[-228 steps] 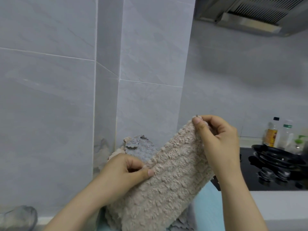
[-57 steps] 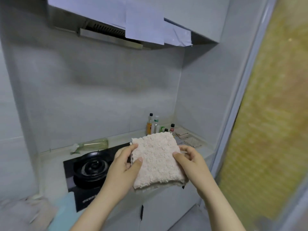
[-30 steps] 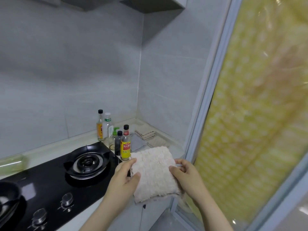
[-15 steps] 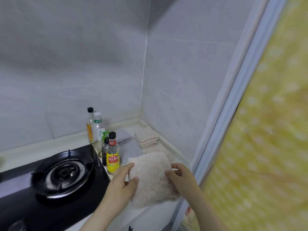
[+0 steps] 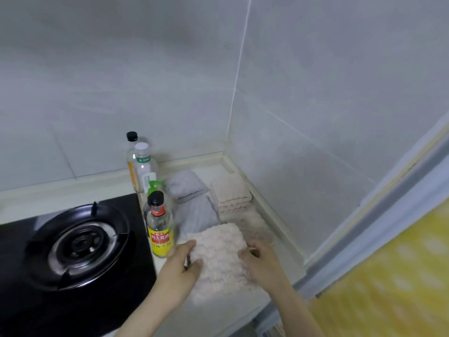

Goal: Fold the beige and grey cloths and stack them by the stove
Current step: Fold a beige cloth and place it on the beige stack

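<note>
"Beige cloth [image 5: 218, 259] in two hands by the hob: how far along was the job?" the desk asked.

"Well on, by the look of it," the photographer replied. "On the pale worktop [image 5: 226, 317], right of the black glass stove [image 5: 80, 246] and in the tiled corner, grey cloths [image 5: 189, 190] lay folded beside a neat beige stack [image 5: 232, 193], the two piles touching. Whether more cloths waited elsewhere could not be told."

"And the one held?"

"Folded into a thick square, it was low over the front of the worktop, just short of the piles. Whether it touched the surface was unclear. The left hand [image 5: 181, 268] pinched its left side, thumb on top. The right hand [image 5: 262, 263] gripped the right edge with curled fingers. Setting it on the beige stack looked like what was left."

"Textures?"

"The held cloth was nubby, a bumpy plush, soft and likely to sag at any unsupported corner. The grey ones looked smoother and flatter. The stack showed ribbed, layered edges. A yellow-labelled sauce bottle [image 5: 160, 229], clear with a black cap, stood just beside the left hand, close enough to be knocked."
</note>
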Available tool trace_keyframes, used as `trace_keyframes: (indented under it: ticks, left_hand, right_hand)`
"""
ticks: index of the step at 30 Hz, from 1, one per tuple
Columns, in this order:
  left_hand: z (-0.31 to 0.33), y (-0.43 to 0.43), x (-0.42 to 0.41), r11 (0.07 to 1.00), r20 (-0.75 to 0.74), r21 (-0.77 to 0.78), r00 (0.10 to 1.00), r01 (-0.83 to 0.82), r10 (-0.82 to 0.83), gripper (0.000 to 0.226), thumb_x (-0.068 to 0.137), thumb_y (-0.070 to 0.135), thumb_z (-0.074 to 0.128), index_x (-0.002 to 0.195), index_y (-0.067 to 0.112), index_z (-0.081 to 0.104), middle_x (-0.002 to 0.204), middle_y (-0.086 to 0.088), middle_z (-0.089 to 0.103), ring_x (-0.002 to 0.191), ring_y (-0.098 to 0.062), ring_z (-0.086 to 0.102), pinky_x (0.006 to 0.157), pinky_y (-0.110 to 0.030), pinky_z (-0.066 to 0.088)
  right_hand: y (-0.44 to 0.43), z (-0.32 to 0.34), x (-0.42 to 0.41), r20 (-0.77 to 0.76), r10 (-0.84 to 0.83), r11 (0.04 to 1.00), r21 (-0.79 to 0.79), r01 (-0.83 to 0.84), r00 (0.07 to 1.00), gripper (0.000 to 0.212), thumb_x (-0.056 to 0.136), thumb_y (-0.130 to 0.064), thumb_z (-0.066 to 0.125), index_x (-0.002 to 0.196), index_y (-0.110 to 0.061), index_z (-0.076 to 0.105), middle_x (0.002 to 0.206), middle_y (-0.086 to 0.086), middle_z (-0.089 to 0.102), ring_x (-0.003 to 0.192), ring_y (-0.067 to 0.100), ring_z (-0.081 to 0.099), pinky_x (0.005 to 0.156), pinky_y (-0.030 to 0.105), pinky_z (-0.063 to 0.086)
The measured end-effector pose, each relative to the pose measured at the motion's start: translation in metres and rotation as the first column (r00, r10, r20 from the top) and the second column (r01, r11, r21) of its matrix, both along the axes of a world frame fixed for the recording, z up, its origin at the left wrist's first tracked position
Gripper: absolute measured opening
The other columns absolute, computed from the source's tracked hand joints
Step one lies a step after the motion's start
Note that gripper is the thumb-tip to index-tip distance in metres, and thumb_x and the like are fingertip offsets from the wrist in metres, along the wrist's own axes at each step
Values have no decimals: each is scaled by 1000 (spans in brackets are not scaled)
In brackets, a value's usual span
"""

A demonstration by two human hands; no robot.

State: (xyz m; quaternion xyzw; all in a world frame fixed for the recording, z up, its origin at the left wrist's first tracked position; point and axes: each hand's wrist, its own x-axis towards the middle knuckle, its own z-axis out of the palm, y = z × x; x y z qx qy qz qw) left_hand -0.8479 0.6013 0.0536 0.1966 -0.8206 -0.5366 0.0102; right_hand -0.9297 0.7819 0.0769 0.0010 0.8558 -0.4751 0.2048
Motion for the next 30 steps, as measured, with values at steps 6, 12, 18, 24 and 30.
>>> trace_keyframes:
  ticks: [6, 12, 18, 24, 30]
  left_hand:
    - [-25, 8, -24, 999, 146, -13, 988, -45, 46, 38, 90, 21, 60, 127, 24, 51, 114, 2, 41, 103, -18, 55, 88, -24, 44]
    - [-41, 12, -35, 991, 269, -48, 954, -126, 134, 49, 90, 14, 57, 137, 16, 43, 143, -7, 33, 126, -24, 46, 104, -29, 38]
    - [-24, 26, -56, 986, 180, -7, 970, -164, 162, 45, 92, 16, 55, 136, 16, 46, 139, -3, 45, 119, -21, 53, 91, -24, 43]
    - [18, 40, -69, 976, 6, -47, 977, -212, 213, 39, 91, 14, 57, 130, 17, 51, 126, 2, 56, 103, -12, 58, 83, -17, 42]
    - [56, 52, -68, 963, -89, -78, 964, -258, 251, 37, 93, 17, 55, 129, 21, 50, 122, 8, 57, 105, -7, 57, 79, -11, 41]
  right_hand:
    - [-2, -25, -38, 71, 58, 997, 50, -62, 996, 22, 94, -18, 55, 116, -14, 58, 92, -5, 60, 84, 12, 57, 71, 20, 46]
    - [2, -46, -61, 214, 122, 983, 112, -148, 969, 49, 95, -27, 54, 141, -17, 43, 140, 3, 47, 124, 18, 48, 89, 23, 37]
    - [6, -41, -77, 161, 160, 980, 93, -176, 974, 43, 93, -24, 56, 135, -18, 50, 132, 0, 54, 115, 12, 51, 93, 24, 39]
    - [7, -16, -94, 6, 204, 978, 36, -204, 979, 23, 92, -18, 56, 115, -19, 58, 106, -2, 61, 98, 11, 56, 76, 18, 43]
    - [13, -4, -101, -23, 195, 977, -81, -196, 981, 29, 90, -9, 55, 118, -10, 63, 107, 5, 66, 84, 8, 59, 55, 6, 40]
